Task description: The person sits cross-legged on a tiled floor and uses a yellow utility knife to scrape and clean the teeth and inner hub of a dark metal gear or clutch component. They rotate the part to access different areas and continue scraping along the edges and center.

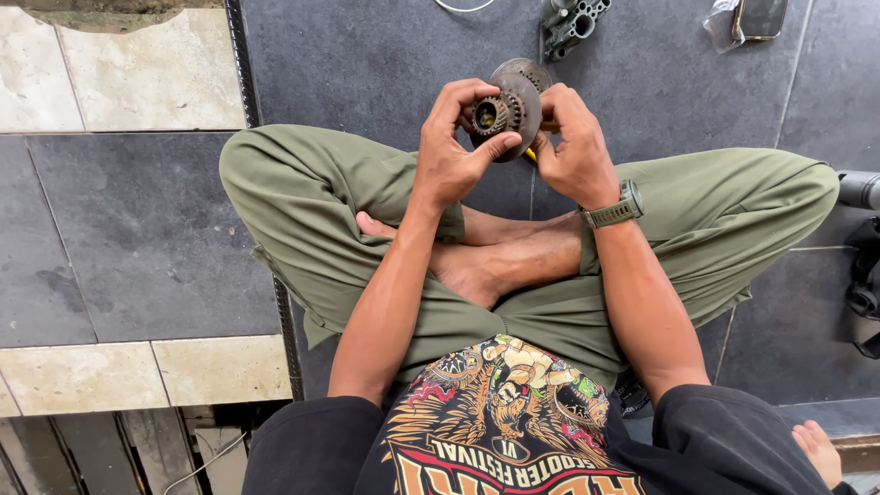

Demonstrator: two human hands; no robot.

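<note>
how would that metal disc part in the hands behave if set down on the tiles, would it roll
The disc part looks like solid, rusty metal, so probably stiff and heavy for its size. Its round rim could roll if set on edge; flat, it should sit steady. Both the left hand and right hand grip it.

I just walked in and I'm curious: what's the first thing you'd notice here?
Right in the middle, the left hand and right hand hold up a round, rusty metal gear part above crossed legs in olive trousers. A grey metal piece lies on the dark tile floor beyond.
</note>
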